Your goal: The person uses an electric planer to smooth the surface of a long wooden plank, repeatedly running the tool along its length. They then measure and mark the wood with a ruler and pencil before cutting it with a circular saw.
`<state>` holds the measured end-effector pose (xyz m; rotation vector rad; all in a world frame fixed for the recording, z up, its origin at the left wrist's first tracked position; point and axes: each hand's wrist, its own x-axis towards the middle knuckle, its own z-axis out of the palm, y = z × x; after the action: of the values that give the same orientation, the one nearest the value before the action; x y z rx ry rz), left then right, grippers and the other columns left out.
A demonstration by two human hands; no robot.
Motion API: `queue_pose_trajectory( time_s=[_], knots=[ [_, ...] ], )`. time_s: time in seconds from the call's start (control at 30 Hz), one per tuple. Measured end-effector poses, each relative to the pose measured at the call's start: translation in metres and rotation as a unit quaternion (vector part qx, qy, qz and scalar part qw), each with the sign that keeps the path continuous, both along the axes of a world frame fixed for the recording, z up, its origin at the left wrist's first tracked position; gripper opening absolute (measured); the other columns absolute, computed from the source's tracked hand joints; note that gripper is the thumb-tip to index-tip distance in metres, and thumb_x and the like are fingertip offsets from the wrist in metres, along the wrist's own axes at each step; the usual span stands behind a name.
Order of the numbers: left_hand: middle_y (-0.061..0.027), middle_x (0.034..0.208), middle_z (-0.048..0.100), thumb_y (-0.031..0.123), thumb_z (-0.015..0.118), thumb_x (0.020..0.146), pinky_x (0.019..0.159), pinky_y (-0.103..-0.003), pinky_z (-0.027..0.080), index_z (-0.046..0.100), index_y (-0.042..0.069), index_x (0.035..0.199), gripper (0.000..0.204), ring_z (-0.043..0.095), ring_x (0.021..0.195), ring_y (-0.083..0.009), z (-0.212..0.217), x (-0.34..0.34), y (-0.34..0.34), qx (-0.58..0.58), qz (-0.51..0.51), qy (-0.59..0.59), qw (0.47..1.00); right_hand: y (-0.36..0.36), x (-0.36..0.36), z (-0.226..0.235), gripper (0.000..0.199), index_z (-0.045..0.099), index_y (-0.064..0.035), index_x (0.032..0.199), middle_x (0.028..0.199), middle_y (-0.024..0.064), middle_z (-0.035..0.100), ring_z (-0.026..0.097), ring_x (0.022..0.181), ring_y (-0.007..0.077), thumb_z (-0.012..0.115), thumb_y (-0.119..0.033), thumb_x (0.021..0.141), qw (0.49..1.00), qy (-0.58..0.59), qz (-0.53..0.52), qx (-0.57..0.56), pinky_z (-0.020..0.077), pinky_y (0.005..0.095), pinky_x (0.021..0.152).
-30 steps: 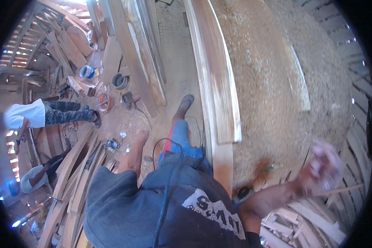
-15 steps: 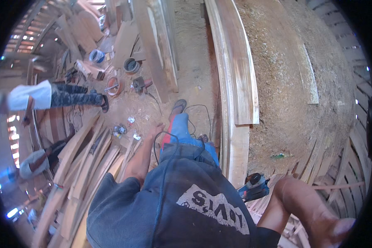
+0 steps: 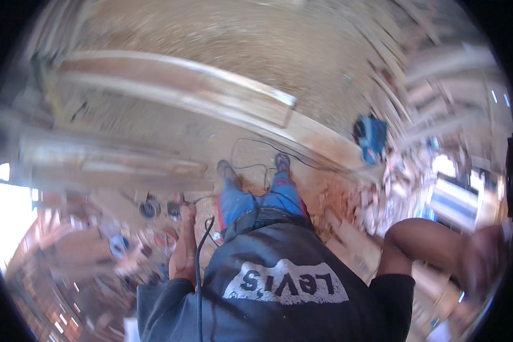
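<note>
My left hand (image 3: 187, 212) hangs low at my left side, near a dark and red power tool (image 3: 175, 207) lying on the ground. It looks small and soft, so its finger posture is unclear. My right arm is bent, and my right hand (image 3: 487, 259) is raised at the far right rim, smeared by motion; whether it holds anything is hidden. A dark cord (image 3: 198, 268) runs down over the left side of my shirt. Ahead to the right, a blue power tool (image 3: 373, 139) rests by the near end of a long wooden plank (image 3: 319, 137).
A second board (image 3: 233, 94) lies on the long plank. Thin cable (image 3: 262, 141) loops on the ground around my feet. More boards (image 3: 114, 165) lie at left, beside a bucket (image 3: 150, 208) and a reddish bowl (image 3: 166, 239). Wood scraps (image 3: 347, 233) are scattered at right.
My body and view have turned right, so the planks now cross ahead of me. The people at left have gone from sight. My right hand remains raised at the rim.
</note>
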<state>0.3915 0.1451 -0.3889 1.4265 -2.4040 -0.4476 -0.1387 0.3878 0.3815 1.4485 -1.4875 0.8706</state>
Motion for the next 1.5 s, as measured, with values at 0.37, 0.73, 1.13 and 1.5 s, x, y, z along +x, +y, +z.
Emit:
queue_pose_trajectory(
  time_s=[0.37,0.73,1.13,1.5],
  knots=[
    [-0.0271,0.171,0.023,0.063,0.049,0.105,0.127,-0.057,0.018,0.030,-0.004,0.162,0.090,0.019,0.159,-0.0409,0.236,-0.456,-0.158,0.039,-0.406,0.063,0.911,0.349,0.224,-0.333,0.017,0.070,-0.0055,0.117,0.098,0.0046,0.071,0.070,0.082,0.0130,0.068,-0.009,0.099,0.472,-0.637,-0.532,-0.298,0.0579,0.0279,0.066],
    [-0.0123,0.176,0.013,0.092,0.023,0.091,0.122,-0.074,0.006,0.018,0.016,0.169,0.110,0.010,0.163,-0.0335,0.209,-0.486,-0.126,-0.090,-0.307,-0.157,0.934,0.615,0.408,-0.318,0.015,0.075,-0.0069,0.105,0.085,0.0005,0.071,0.065,0.072,0.0075,0.068,-0.020,0.101,0.299,-0.516,-0.727,-0.340,0.0522,0.0248,0.057],
    [-0.0330,0.158,0.040,0.030,0.034,0.113,0.110,-0.066,0.043,0.017,0.007,0.168,0.062,0.049,0.136,-0.0554,0.195,-0.458,-0.146,-0.476,-0.361,-0.421,0.682,0.887,0.368,-0.324,0.031,0.078,-0.0208,0.117,0.116,0.0175,0.075,0.071,0.107,0.0399,0.068,-0.039,0.095,0.191,-0.422,-0.866,0.187,0.0554,0.0498,0.093],
    [-0.0212,0.164,0.040,0.037,0.066,0.103,0.123,-0.043,0.034,0.036,0.003,0.162,0.075,0.041,0.150,-0.0354,0.060,-0.197,0.103,0.216,-0.468,-0.365,0.775,0.955,0.449,-0.330,0.018,0.073,-0.0153,0.113,0.107,0.0140,0.074,0.071,0.099,0.0383,0.067,-0.023,0.098,0.332,-0.359,-0.798,0.352,0.0571,0.0499,0.083]
  ],
)
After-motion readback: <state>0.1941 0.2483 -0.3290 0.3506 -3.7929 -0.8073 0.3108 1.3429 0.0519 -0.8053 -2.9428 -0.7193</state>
